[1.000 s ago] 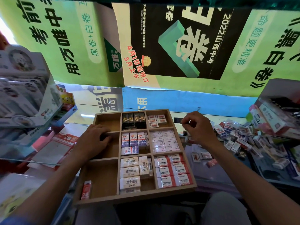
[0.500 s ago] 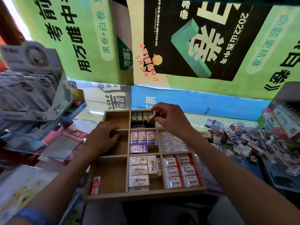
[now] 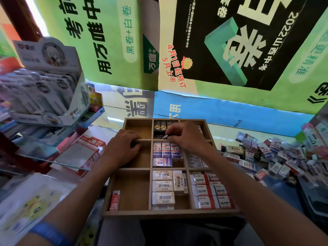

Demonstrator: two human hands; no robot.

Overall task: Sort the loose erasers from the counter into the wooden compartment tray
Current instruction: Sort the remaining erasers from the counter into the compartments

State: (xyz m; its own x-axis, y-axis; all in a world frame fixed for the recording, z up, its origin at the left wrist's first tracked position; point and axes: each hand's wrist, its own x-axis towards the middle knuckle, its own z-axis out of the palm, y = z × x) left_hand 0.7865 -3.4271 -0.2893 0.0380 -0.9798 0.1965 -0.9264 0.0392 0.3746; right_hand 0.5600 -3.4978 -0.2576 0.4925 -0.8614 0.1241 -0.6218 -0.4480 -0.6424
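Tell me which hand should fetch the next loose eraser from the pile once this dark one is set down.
Right. The loose eraser pile lies on the counter right of the wooden tray, nearest the right hand, which now pinches a dark eraser. The left hand rests on a divider on the tray's far side from the pile.

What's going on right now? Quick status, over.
Right hand pinching dark eraser into tray's top-middle compartment. Left hand steadying divider. Nothing blocking.

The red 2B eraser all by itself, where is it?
The red 2B eraser stands alone in the wooden tray's near-left compartment, against its left wall.
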